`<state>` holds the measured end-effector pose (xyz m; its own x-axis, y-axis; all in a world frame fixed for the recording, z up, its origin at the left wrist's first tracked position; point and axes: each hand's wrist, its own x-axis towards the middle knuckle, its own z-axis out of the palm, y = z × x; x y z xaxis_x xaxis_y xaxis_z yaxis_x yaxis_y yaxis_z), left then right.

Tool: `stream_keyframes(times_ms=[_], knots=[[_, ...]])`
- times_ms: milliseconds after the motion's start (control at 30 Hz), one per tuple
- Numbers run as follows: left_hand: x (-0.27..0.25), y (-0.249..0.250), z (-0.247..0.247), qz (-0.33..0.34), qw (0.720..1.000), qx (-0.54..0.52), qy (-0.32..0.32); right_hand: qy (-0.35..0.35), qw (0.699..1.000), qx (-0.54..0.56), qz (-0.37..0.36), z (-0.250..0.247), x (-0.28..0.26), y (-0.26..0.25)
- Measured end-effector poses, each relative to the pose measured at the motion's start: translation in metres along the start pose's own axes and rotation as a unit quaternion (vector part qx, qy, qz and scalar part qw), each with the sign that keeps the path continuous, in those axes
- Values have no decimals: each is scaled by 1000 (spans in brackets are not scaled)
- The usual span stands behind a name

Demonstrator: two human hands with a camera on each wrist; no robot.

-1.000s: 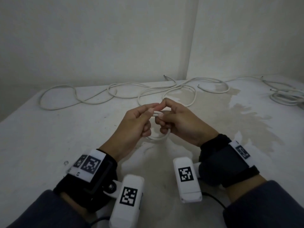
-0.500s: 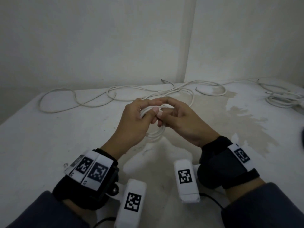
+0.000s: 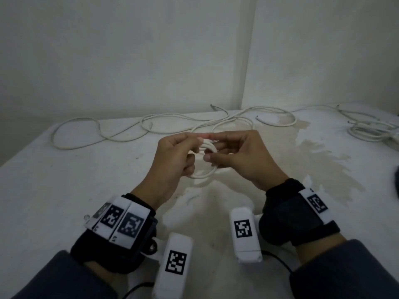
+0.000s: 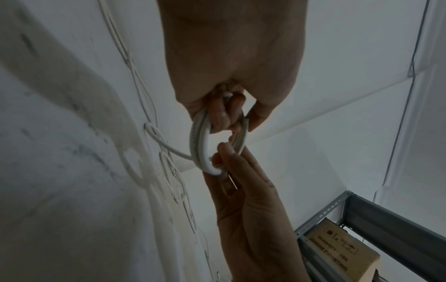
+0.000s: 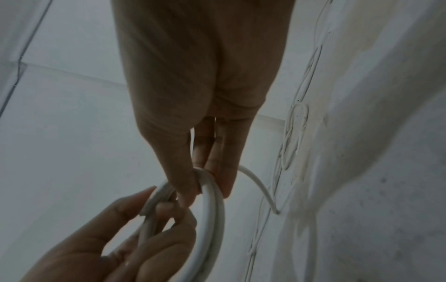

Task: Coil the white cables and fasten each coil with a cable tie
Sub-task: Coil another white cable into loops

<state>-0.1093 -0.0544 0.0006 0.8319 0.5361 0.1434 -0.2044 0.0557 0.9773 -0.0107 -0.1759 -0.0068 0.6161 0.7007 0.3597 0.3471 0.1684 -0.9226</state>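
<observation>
A small coil of white cable (image 3: 208,146) hangs between both hands above the middle of the table (image 3: 64,190). My left hand (image 3: 190,147) grips the coil's left side with curled fingers; the loops (image 4: 200,145) pass through them. My right hand (image 3: 216,148) pinches the opposite side between thumb and fingers (image 5: 210,190). The coil's lower arc (image 3: 203,175) sags under the hands. A loose tail (image 5: 258,187) runs from the coil down to the tabletop.
Loose white cables (image 3: 121,137) lie uncoiled along the table's back, with more (image 3: 274,117) near the wall corner. A cable bundle (image 3: 371,132) sits at the far right. A dark object (image 3: 396,182) touches the right edge. A metal shelf (image 4: 391,225) holds a cardboard box (image 4: 342,246).
The hands have drawn slightly apart and lifted a little, so the coil now shows between them. Both still hold the cable.
</observation>
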Motion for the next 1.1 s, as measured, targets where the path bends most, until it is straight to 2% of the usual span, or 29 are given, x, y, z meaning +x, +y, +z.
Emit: stream_keyframes(times_ms=[133, 233, 300, 367, 433, 533, 600, 667, 767, 833, 900, 933, 1033, 1100], knots=[[-1, 2, 1, 28, 998, 49, -2, 39, 998, -50, -26, 3, 2, 4], [-4, 5, -1, 87, 987, 133, -39, 79, 983, -162, -29, -3, 5, 6], [-6, 7, 0, 118, 978, 162, -64, 51, 984, -169, -38, -8, 4, 4], [-7, 10, 2, 137, 974, 164, -74, -3, 996, -85, -40, -11, 2, 2], [-6, 13, 6, 148, 973, 162, -70, -46, 998, 30, -11, -10, 2, 2], [0, 12, 7, 143, 980, 128, -48, -96, 978, 178, 49, -4, 2, 0], [7, 8, 7, 118, 988, 88, -37, -95, 961, 248, 75, 1, 2, -1], [12, 3, 10, 74, 995, 58, -35, -57, 948, 298, 99, 5, 4, 0], [19, -1, 10, -44, 997, -55, -21, 7, 933, 341, 117, 5, 9, 5], [23, -4, 4, -103, 991, -88, 21, 43, 921, 370, 111, 0, 11, 6], [25, -8, -6, -135, 988, 4, 81, 75, 912, 393, 93, -6, 12, 4], [24, -10, -10, -160, 982, 51, 90, 84, 908, 401, 84, -8, 13, 3], [21, -14, -14, -238, 958, 155, 34, 89, 898, 425, 76, -7, 13, 2], [20, -15, -10, -242, 953, 182, 11, 85, 894, 432, 82, -3, 13, 3]])
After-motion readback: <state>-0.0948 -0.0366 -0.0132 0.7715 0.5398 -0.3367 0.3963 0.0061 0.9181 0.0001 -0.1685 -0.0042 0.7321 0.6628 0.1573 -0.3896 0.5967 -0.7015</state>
